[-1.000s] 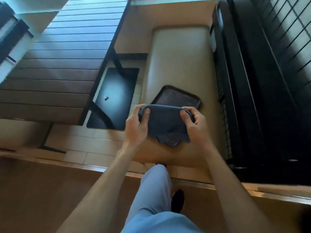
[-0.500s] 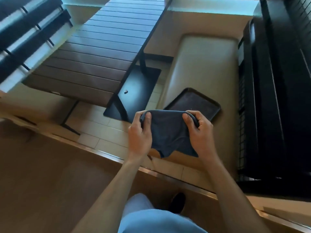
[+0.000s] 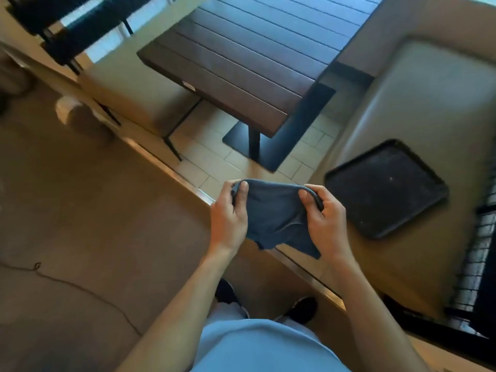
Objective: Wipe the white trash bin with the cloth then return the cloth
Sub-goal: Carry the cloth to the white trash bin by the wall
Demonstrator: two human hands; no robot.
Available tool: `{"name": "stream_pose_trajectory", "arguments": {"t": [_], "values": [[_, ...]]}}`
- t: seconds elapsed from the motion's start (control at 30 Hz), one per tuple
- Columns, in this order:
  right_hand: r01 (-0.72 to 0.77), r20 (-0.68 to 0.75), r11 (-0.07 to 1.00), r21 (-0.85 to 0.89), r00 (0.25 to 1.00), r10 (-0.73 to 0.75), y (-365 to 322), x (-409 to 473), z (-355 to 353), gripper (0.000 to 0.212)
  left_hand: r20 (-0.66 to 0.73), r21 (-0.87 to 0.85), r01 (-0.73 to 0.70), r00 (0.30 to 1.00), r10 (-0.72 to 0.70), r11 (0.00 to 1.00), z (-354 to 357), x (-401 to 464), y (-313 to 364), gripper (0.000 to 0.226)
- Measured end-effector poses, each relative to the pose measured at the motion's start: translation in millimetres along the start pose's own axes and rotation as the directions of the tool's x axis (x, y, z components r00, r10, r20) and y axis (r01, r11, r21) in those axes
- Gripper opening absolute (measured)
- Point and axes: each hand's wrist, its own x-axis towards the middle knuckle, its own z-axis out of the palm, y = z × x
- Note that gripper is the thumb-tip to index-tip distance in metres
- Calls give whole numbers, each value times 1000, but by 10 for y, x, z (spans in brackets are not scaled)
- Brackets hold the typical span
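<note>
Left hand [image 3: 228,216] and right hand [image 3: 326,221] each pinch the dark blue cloth's [image 3: 273,216] top edge.

We could not see our fingers [image 3: 326,202] where they curled behind the cloth [image 3: 273,216], nor its far side. The tabletop [image 3: 255,57] ran off the top edge. A pale round thing [image 3: 67,110] at left was too blurred to name.
</note>
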Motion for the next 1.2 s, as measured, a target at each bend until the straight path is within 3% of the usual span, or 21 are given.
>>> {"name": "stream_pose_trajectory", "arguments": {"t": [0.43, 0.57, 0.7, 1.2], "values": [[29, 382, 996, -84, 924, 5, -563, 441, 1941, 20, -247, 26, 160, 957, -149, 987, -1695, 552, -1014, 23], [85, 519, 992, -93, 855, -25, -742, 601, 2459, 25, -358, 32, 228, 912, -202, 973, -2104, 651, -1239, 23], [93, 620, 993, -67, 784, -32, -883, 794, 2979, 16, -430, -16, 278, 865, -258, 960, -2424, 772, -1449, 29], [2, 835, 1000, 4, 550, -5, -1612, 2000, 5084, 7, -665, -121, 417, 640, -385, 901, -3645, 2119, -1923, 21]]}}
